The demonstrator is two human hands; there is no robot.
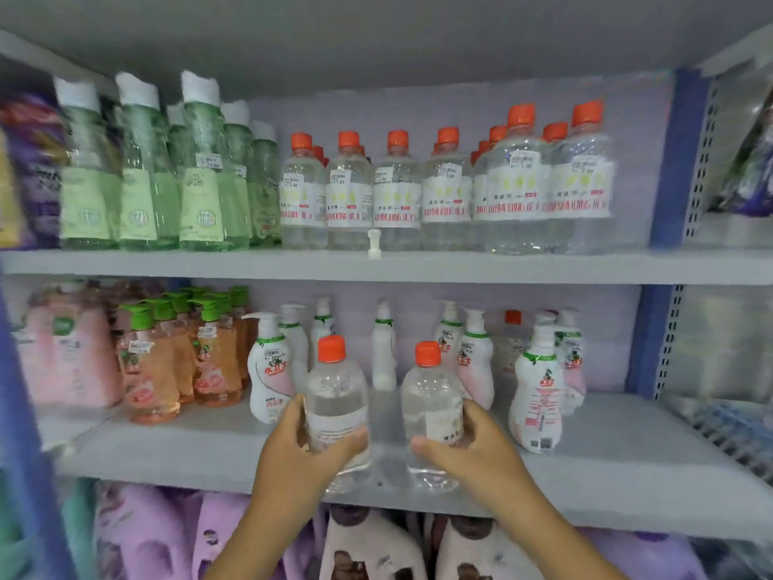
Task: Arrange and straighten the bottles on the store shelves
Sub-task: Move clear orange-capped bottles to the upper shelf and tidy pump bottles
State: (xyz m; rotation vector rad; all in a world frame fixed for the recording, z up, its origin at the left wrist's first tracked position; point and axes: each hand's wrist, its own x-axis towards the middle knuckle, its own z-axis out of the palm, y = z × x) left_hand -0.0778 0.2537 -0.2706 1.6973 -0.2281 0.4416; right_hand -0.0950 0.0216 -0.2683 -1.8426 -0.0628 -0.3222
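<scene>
My left hand [303, 445] grips a clear bottle with an orange cap [334, 395] around its lower body. My right hand [472, 445] grips a second clear orange-capped bottle [431, 408] the same way. Both bottles stand upright in front of the middle shelf [606, 475], near its front edge. On the upper shelf [418, 265] stands a row of matching clear orange-capped bottles [447, 190], with taller green bottles with white caps [200, 169] to their left. One more orange-capped bottle [511, 341] stands at the back of the middle shelf.
White pump bottles [537, 391] and orange pump bottles with green tops [209, 353] stand on the middle shelf, with pink jugs [67, 357] at the far left. A small white pump part [373, 243] sits on the upper shelf edge. Purple and white jugs [368, 546] fill the shelf below.
</scene>
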